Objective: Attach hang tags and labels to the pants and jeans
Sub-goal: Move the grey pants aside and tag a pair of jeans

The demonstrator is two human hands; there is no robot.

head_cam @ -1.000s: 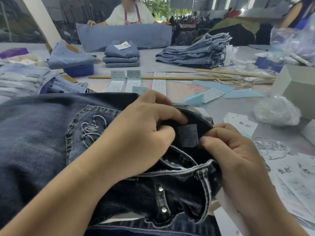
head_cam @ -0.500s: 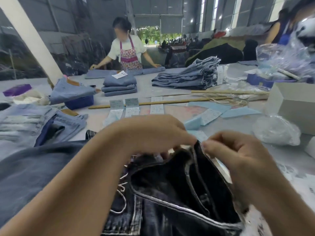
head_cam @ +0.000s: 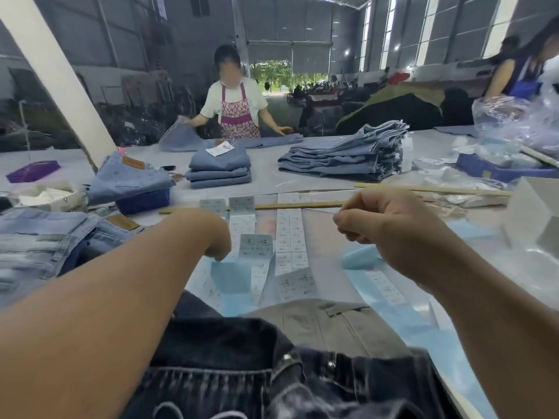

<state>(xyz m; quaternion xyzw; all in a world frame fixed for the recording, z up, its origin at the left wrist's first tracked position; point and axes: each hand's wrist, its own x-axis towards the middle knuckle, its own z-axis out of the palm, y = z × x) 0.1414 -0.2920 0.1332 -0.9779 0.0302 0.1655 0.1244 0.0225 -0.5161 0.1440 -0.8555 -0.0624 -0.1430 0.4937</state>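
Note:
Dark blue jeans (head_cam: 242, 373) lie bunched at the near edge, waistband and rivets facing me. Beyond them, white label strips (head_cam: 290, 237) and grey printed labels (head_cam: 256, 246) lie on the table beside a pale blue backing sheet (head_cam: 233, 276). My left hand (head_cam: 208, 234) reaches forward, its fingertips down at the edge of that sheet; its fingers are hidden behind the knuckles. My right hand (head_cam: 384, 228) hovers above the table to the right of the strips, fingers curled, thumb against forefinger, nothing visible in it.
A long wooden stick (head_cam: 302, 205) lies across behind the labels. Light jeans (head_cam: 39, 237) are heaped at left, folded stacks (head_cam: 219, 170) and a larger pile (head_cam: 348, 155) farther back. A white box (head_cam: 532, 219) stands right. A person in an apron (head_cam: 234, 107) folds denim opposite.
Both hands have let go of the dark jeans' waistband and moved forward. The left hand now reaches the label sheets; the right hangs curled above the table. The view has tilted up.

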